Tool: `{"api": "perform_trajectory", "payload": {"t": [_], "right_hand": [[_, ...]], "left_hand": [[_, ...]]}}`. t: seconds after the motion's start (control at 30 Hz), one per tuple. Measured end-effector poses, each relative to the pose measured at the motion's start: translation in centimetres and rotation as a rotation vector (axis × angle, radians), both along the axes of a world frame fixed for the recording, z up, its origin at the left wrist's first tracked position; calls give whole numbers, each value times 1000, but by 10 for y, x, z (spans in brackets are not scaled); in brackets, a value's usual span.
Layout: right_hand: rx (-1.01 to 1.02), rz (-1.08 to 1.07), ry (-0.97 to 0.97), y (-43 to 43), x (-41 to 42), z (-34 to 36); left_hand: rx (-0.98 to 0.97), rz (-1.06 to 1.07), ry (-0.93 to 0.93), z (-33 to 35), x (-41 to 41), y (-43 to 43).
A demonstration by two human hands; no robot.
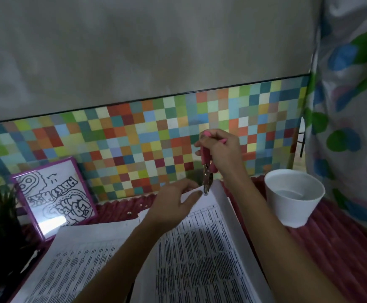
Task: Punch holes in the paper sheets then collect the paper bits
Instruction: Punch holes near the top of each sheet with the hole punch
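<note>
paper sheets (202, 241): printed pages in a thick stack, lying on the red ribbed cloth (335, 243) just left of the white foam cup (294, 197); the far corner of the top sheets is lifted toward the punch.
hole punch (207, 171): pink-handled, held upright above that far corner, its metal nose down at the paper's edge, left of the cup.
right hand (219, 149): wrapped around the pink handles, fingers closed on them; i cannot tell how far they are squeezed.
left hand (176, 202): fingers spread flat on the sheets left of the punch, pinning and bending up the corner; it grips nothing.
paper bits (129, 213): a few pale specks on the cloth, well left of the cup, beyond the stack's far edge.
risk, slipping: if my left hand eases, i judge the corner could slide out of the nose and the hole land crooked or tear the edge.
risk, scatter: bits may drop from the punch onto the ribbed cloth and lodge in its grooves, harder to gather.
risk, fingers: my left fingertip sits close to the nose; a careless squeeze could pinch it.
hard to see: whether paper sits inside the nose, any holes made, and the cup's contents; the stack's near end is cut off.
</note>
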State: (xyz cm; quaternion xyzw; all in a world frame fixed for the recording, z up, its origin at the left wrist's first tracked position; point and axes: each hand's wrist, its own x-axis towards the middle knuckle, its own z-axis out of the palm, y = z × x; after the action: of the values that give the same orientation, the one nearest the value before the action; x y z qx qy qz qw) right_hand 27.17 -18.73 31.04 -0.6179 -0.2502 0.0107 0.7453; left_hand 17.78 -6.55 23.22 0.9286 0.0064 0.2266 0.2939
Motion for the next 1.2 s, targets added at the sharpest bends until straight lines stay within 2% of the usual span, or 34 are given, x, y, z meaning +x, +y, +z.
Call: {"api": "perform_trajectory", "payload": {"t": [0.2,0.47,0.57,0.7,0.83,0.9,1.0,1.07,1.2], "right_hand": [[49,-2,32,-2,-2,-1],[162,27,37,-6,-2,1],[243,78,122,-7,0,2],[146,41,163,-4,-3,0],[207,18,93,-10,-5,8],[66,29,-51,-20,-1,13],[-461,184,-265,-33,5,17],[-710,305,-318,-37,1,18],[-817,259,-372,-35,-12,21]], "left_hand": [[-68,66,-84,-11,11,-7],[121,75,-177,0,9,-11],[134,76,-189,5,7,-9],[266,91,-138,5,4,-15],[281,109,-132,0,0,-9],[237,110,-164,3,-2,-3],[185,89,-266,16,-6,3],[160,76,-333,27,-8,3],[139,84,-418,46,-16,-1]]}}
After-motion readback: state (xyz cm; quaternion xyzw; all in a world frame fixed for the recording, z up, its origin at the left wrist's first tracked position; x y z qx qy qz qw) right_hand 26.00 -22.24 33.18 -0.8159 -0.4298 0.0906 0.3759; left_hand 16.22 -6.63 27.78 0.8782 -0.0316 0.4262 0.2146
